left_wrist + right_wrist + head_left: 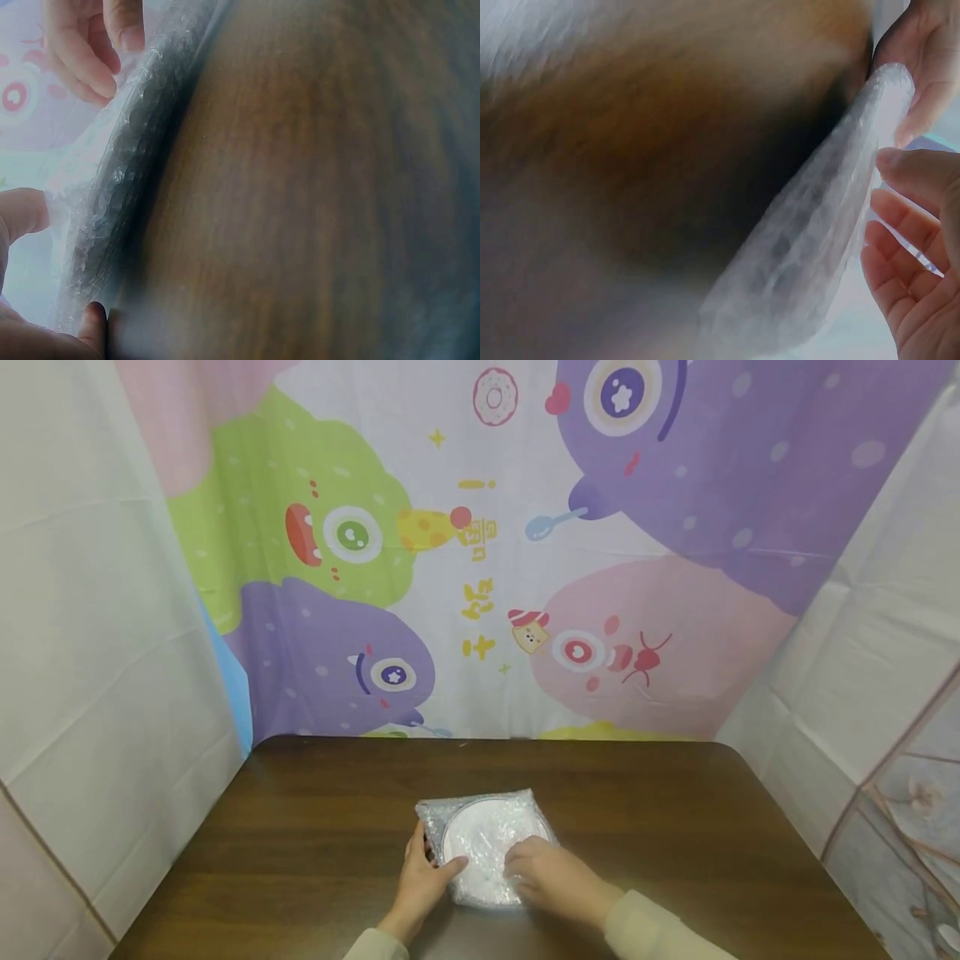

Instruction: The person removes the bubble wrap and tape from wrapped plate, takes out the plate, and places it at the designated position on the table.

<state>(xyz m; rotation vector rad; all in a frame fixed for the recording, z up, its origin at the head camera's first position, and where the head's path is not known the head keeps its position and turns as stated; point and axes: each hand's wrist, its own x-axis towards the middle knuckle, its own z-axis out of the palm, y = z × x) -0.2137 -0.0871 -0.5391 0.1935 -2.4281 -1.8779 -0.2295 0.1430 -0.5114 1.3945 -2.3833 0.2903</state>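
Note:
A flat, round white item lies near the front of the table, inside clear bubble wrap (491,806). My left hand (423,881) grips the package by its left edge, thumb on top and fingers along the side and underneath. Over the package's right half is my right hand (551,872), fingers loosely bent and fingertips right at the wrap. In the right wrist view, the right hand's thumb (915,176) is at the wrap's upper side, apart from the other fingers. The left wrist view shows the bubbled side of the wrap (124,165) close over the wood.
The dark brown wooden table (315,827) extends around the package, with rounded far corners. Behind it hangs a curtain (480,693) printed with cartoon monsters. Pale cloth panels (97,635) hang at the left and right sides.

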